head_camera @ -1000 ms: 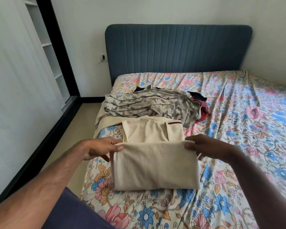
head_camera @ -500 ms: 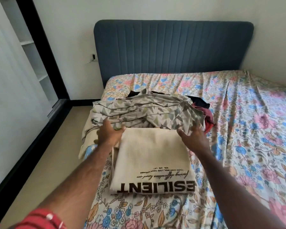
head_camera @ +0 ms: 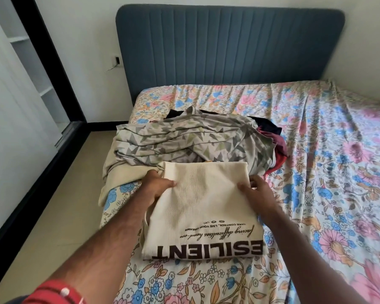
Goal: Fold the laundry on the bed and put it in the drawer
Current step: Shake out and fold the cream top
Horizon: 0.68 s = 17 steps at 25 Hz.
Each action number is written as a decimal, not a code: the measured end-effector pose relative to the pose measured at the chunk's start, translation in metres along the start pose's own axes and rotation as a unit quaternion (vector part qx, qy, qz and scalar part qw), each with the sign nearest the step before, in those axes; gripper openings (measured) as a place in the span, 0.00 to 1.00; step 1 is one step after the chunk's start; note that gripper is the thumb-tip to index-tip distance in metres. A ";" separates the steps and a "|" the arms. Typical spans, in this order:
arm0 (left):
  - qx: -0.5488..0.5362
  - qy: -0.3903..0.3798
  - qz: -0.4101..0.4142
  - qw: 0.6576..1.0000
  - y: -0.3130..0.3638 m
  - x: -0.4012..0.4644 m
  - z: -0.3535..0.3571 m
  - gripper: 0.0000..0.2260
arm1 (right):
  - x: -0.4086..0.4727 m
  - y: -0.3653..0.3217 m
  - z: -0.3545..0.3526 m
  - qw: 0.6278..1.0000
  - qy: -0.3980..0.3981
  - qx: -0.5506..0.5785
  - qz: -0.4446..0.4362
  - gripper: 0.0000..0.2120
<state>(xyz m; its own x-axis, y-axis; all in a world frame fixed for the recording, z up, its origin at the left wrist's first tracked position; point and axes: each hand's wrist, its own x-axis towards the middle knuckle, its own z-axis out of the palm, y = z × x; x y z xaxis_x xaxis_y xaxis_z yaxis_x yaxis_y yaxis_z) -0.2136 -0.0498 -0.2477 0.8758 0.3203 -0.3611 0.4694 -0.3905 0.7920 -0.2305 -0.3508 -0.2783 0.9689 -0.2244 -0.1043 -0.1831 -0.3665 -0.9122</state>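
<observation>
Head view. Printed lettering on the folded cream T-shirt point(head_camera: 201, 210) partly cut by the fold: only "ESILIENT" legible, upside down, with smaller script lines above it. Under the grey-and-olive triangle-print garment point(head_camera: 184, 142), dark and maroon clothes point(head_camera: 276, 145) mostly buried, kinds not clear. A beige cloth point(head_camera: 121, 174) half tucked beneath the pile, draping off the bed edge. Lower frame: red sleeve point(head_camera: 53, 292) cropped.

T-shirt lying flat on the floral bedsheet point(head_camera: 316, 172), near the bed's left edge, just in front of the pile; long axis running from the wearer toward the blue headboard point(head_camera: 228, 44), printed end nearest. Waffle-textured knit, neat rectangle.

Left hand point(head_camera: 156, 185) gripping the far left edge, thumb on top, fingers underneath. Right hand point(head_camera: 256, 190) gripping the far right edge likewise.

Headboard padded, vertically channelled.
</observation>
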 end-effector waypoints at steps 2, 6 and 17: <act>0.004 -0.025 -0.003 1.000 0.014 -0.010 -0.007 0.19 | -0.010 0.000 0.000 0.998 0.045 -0.036 -0.035 0.07; -0.086 -0.018 0.059 0.994 0.046 -0.029 -0.026 0.19 | -0.024 -0.023 -0.021 0.990 0.033 0.110 -0.080 0.03; -0.214 -0.015 0.223 0.951 0.040 -0.054 -0.083 0.11 | -0.132 -0.070 -0.055 0.908 -0.080 -0.047 -0.409 0.28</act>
<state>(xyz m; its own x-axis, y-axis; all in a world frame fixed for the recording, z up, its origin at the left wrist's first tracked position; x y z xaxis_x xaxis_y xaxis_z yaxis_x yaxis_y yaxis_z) -0.2510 -0.0113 -0.1557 0.9828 0.1780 0.0488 -0.0326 -0.0925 0.9952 -0.3548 -0.3449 -0.1794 0.7974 0.2892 0.5297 0.6026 -0.4290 -0.6729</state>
